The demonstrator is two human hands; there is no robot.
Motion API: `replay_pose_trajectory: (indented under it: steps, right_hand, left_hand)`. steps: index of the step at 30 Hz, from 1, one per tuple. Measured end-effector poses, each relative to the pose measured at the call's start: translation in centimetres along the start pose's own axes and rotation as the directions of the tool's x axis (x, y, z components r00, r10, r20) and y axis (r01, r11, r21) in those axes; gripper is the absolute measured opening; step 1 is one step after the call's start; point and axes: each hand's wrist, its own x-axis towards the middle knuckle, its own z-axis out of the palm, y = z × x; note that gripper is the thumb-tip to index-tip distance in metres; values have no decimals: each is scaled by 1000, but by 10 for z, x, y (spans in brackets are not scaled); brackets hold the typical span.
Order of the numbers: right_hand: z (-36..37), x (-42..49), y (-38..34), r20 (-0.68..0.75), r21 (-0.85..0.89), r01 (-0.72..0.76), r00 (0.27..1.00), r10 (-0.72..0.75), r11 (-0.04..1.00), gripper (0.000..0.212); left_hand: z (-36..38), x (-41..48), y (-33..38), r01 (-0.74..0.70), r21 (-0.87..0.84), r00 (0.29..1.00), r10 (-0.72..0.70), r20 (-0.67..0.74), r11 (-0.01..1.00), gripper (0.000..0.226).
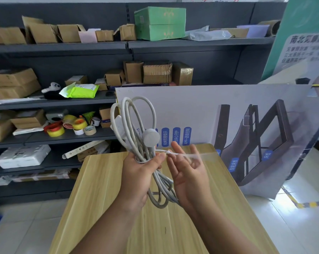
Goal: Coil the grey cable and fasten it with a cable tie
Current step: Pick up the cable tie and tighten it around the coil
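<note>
Two hands meet above the near half of the wooden table (pixel 107 182), and everything turns on what lies between them. My left hand (pixel 136 178) is closed around the waist of the grey cable (pixel 136 125), already gathered into several long loops; the bundle's long axis runs nearly upright, tilted slightly, with the larger loops rising above my fist and a shorter set hanging below it toward the table. A round grey plug end (pixel 150 136) sits against the loops just above my grip. The cable tie (pixel 180 155) circles the bundle at that same waist, its head just beside my left thumb, and its free tail runs out horizontally to the right, crossing the cable's axis roughly at right angles. My right hand (pixel 189 169) is the nearer one to that tail: its fingers are spread and loose, with the tail lying across the fingertips; whether any finger pinches it I cannot tell, as the tail is blurred. I judge the tie threaded but not yet drawn tight, so the next pull should go rightward, along the tail. Behind, shelves (pixel 63 46) hold cardboard boxes (pixel 155 74) and rolls of tape (pixel 68 125); contents of the boxes are hidden.
</note>
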Motion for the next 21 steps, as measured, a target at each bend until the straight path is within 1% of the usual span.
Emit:
replay_pose_trajectory:
  steps: [1,2,3,4,5,6,7,8,12,13,16,18,21]
  right_hand:
    - [0,1,-1,21,129,-59,998,56,990,108]
    - [0,0,-2,36,177,-81,997,75,981,102]
    - [-1,-1,-2,43,123,-66,997,61,990,92]
    - [-2,-2,-3,44,-45,-8,999,10,999,74]
    - [-1,-3,-4,45,-285,92,996,-82,954,50]
    - [-1,-3,-4,57,-490,194,980,-191,850,27]
    - [-2,-2,-4,81,-600,256,962,-261,758,11]
    - [-2,-1,-5,92,-646,279,952,-290,711,4]
    - [-2,0,-4,119,-734,282,949,-291,618,5]
    - [-2,1,-4,111,-745,272,951,-289,608,4]
    - [-2,2,-3,69,-734,233,960,-271,638,8]
    - [-4,4,-5,53,-703,226,962,-268,674,11]
    - [-5,6,-9,59,-715,209,969,-240,667,12]
  left_hand:
    - [0,0,0,3,-9,1000,-3,8,1000,20]
    - [0,-1,1,8,-16,1000,-8,14,1000,20]
    - [0,-1,1,14,-21,1000,-13,16,1000,19]
    - [-1,-1,1,17,-21,1000,-17,16,1000,18]
    - [-1,0,1,16,-10,1000,-15,15,1000,18]
    - [-2,0,0,13,12,1000,-14,17,1000,17]
    - [-3,0,-1,15,35,1000,-16,21,999,17]
    - [-3,-1,-2,22,48,999,-23,25,999,17]
    - [-3,0,-5,41,67,998,-44,54,997,16]
    - [-3,1,-5,41,77,997,-46,64,996,16]
    - [-1,2,-5,45,84,993,-54,106,995,15]
    - [-1,2,-5,57,75,987,-68,147,996,20]
    - [-1,3,-8,85,83,984,-97,153,993,25]
